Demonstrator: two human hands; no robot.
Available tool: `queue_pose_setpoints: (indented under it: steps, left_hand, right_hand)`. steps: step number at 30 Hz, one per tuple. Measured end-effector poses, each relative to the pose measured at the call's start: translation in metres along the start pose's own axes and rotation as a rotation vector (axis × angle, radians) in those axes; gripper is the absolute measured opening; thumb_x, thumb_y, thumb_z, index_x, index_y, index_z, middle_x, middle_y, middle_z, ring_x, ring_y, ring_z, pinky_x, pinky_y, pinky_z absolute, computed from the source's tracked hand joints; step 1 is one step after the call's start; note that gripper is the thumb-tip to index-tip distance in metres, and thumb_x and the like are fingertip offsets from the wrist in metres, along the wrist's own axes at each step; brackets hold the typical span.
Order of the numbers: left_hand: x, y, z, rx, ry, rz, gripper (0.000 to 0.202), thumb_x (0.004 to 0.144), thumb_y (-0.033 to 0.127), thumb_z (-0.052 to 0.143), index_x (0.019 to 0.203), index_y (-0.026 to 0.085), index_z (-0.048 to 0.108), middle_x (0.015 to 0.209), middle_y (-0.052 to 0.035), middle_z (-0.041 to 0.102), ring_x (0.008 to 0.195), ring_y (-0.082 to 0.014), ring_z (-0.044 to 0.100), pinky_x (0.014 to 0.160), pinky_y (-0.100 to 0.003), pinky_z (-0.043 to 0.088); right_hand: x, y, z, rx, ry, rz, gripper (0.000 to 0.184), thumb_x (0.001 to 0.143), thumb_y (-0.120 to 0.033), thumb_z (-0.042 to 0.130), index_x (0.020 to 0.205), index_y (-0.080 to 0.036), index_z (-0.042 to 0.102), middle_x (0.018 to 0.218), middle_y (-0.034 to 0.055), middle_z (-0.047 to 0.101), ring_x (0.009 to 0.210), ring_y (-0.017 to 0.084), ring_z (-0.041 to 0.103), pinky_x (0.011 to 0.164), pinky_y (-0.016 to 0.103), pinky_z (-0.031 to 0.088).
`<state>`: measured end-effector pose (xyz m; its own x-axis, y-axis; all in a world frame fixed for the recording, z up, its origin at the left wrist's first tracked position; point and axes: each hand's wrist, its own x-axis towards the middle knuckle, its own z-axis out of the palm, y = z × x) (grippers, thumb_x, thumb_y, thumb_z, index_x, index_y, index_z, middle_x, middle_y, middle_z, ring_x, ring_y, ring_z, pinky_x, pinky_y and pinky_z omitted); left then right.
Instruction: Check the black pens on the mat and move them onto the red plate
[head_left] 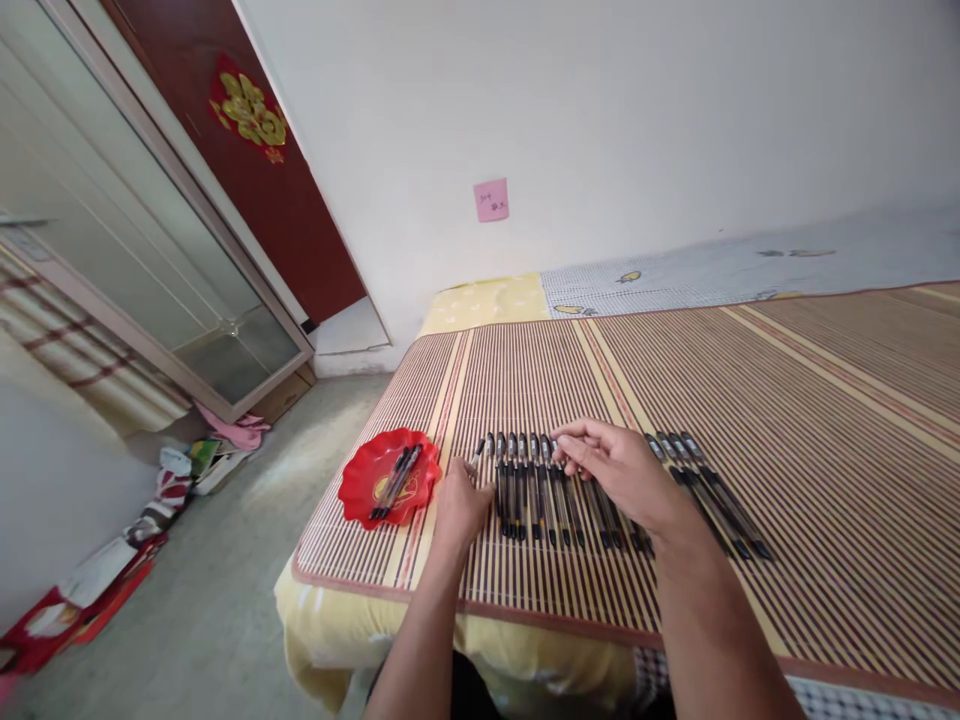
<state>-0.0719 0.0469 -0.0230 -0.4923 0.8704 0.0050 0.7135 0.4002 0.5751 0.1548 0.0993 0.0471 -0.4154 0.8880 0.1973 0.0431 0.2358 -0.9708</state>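
A row of black-capped clear pens (521,500) lies side by side on a striped bamboo mat (540,380). At the row's left end, my left hand (460,500) is closed around one pen (478,455), whose dark end points up past my fingers. My right hand (611,465) is over the middle of the row, fingers loosely bent, fingertips by the pen tops; I see nothing held in it, and it hides part of several pens. Left of my left hand sits a red scalloped plate (356,478) with a few more pens (397,482) in it.
The mat covers a bed with a yellow sheet (330,625), its edge near my body. A white wall with a pink note (491,200) stands behind. Grey floor (255,540) lies to the left, with shoes and cloth items (161,495) along the glass-panelled partition (187,230).
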Motion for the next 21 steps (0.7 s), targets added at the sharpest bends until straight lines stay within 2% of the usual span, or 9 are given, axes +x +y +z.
queue_pose_setpoints:
  steps: [7, 11, 15, 21]
  left_hand:
    - [-0.0026, 0.0078, -0.0008, 0.092, -0.028, -0.007, 0.026, 0.08, 0.021, 0.073, 0.091, 0.022, 0.05, 0.085, -0.0052, 0.069, 0.082, -0.0234, 0.067, 0.066, -0.028, 0.036]
    - [-0.0054, 0.008, -0.0023, 0.132, -0.028, -0.017, 0.021, 0.083, 0.02, 0.069, 0.094, 0.021, 0.051, 0.085, -0.0074, 0.07, 0.082, -0.0252, 0.068, 0.066, -0.03, 0.037]
    - [-0.0087, 0.0092, -0.0014, 0.149, -0.018, -0.009, 0.02, 0.086, 0.027, 0.068, 0.096, 0.021, 0.051, 0.086, -0.0073, 0.071, 0.083, -0.025, 0.068, 0.067, -0.03, 0.038]
    - [-0.0079, 0.0103, 0.0031, 0.181, -0.029, -0.01, 0.023, 0.083, 0.026, 0.072, 0.096, 0.02, 0.053, 0.087, -0.0082, 0.072, 0.085, -0.0254, 0.069, 0.068, -0.03, 0.039]
  right_hand:
    - [-0.0015, -0.0022, -0.0033, 0.0, 0.001, -0.006, 0.03, 0.09, -0.046, 0.063, 0.098, -0.018, 0.069, 0.084, 0.0061, 0.072, 0.068, 0.016, 0.064, 0.063, 0.031, 0.049]
    - [-0.0026, -0.0027, -0.0068, -0.008, -0.004, 0.0, 0.029, 0.092, -0.046, 0.061, 0.099, -0.019, 0.068, 0.087, 0.0063, 0.072, 0.07, 0.016, 0.065, 0.063, 0.031, 0.048]
    - [-0.0028, -0.0032, -0.007, 0.009, -0.001, -0.005, 0.028, 0.091, -0.046, 0.061, 0.098, -0.019, 0.067, 0.086, 0.006, 0.072, 0.069, 0.015, 0.064, 0.062, 0.03, 0.048]
    - [-0.0026, -0.0035, -0.0062, 0.02, 0.001, -0.01, 0.027, 0.091, -0.046, 0.061, 0.096, -0.02, 0.067, 0.085, 0.0059, 0.072, 0.068, 0.015, 0.064, 0.061, 0.03, 0.048]
